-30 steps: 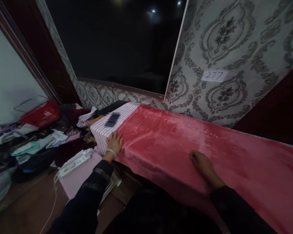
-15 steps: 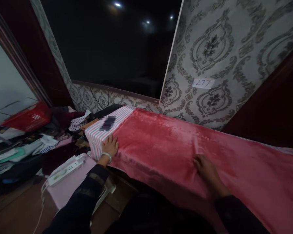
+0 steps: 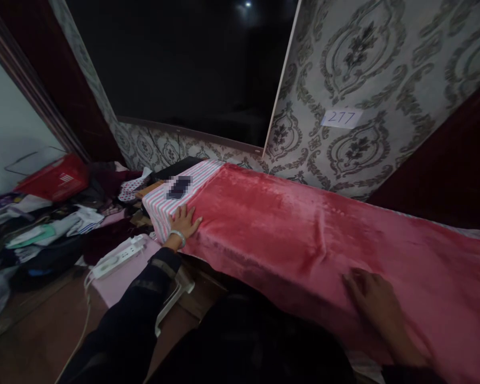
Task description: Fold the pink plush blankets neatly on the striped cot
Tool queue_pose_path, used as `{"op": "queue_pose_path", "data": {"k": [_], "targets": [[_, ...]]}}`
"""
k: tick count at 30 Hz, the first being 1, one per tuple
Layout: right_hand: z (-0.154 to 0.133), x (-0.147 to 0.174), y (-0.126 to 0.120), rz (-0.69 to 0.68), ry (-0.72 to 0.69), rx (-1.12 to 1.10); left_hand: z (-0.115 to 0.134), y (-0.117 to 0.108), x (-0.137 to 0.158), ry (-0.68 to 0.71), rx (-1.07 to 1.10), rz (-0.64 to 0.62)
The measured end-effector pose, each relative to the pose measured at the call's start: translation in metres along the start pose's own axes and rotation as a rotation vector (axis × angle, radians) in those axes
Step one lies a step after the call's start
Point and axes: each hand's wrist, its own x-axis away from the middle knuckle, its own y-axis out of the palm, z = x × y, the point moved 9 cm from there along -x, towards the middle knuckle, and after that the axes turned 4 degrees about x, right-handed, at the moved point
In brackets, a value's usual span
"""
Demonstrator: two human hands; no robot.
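Right hand point(image 3: 370, 293) has shifted over the red blanket point(image 3: 260, 213), to the right and nearer the body, compared with half a second ago; left hand point(image 3: 185, 221) keeps its place where the red meets a striped border point(image 3: 156, 205). Left: palm down, fingers spread well apart, pressed flat on the cloth, gripping nothing. Right: fingers partly curled, thumb toward the blanket; palm side hidden, so cannot tell whether the fingertips are together or pinching any fabric. Blanket lies lengthwise in front of the wall, below the dark screen point(image 3: 184, 64), its near side hanging over the front edge. Writing: a paper label point(image 3: 342, 118) on the wall reads "277", handwritten in blue-violet ink. White marks on the red basket point(image 3: 54, 178) at far left are too small to read. Materials: blanket pile looks plush, with lighter and darker brushed patches and one raised crease to the left of the right hand; border carries narrow pink, grey and white stripes. A dark flat object point(image 3: 180, 188) rests on the stripes (pixelated, details lost). Wallpaper point(image 3: 362, 48) shows grey medallions with leaf sprays. White oblong power strip point(image 3: 119, 260) lies on a pink surface; rumpled clothes point(image 3: 80, 218) are heaped beyond it.
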Motion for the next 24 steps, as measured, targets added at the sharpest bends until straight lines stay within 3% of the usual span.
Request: {"op": "queue_pose_path", "data": {"k": [4,9,14,18,24], "targets": [[-0.032,-0.002,0.006,-0.094,-0.036,-0.059,-0.001,0.003,0.000,0.002,0.003,-0.025],[-0.023,-0.001,0.012,-0.191,0.033,-0.125,-0.002,0.004,-0.001,-0.003,-0.008,-0.021],[0.000,0.008,0.003,-0.076,0.026,-0.165,-0.001,0.003,0.000,-0.007,-0.004,-0.032],[-0.002,0.009,0.000,-0.061,0.042,-0.196,0.001,-0.001,-0.001,-0.005,-0.016,-0.032],[0.010,0.014,-0.022,0.129,0.138,-0.168,-0.005,-0.003,-0.016,0.032,-0.027,0.015]]}}
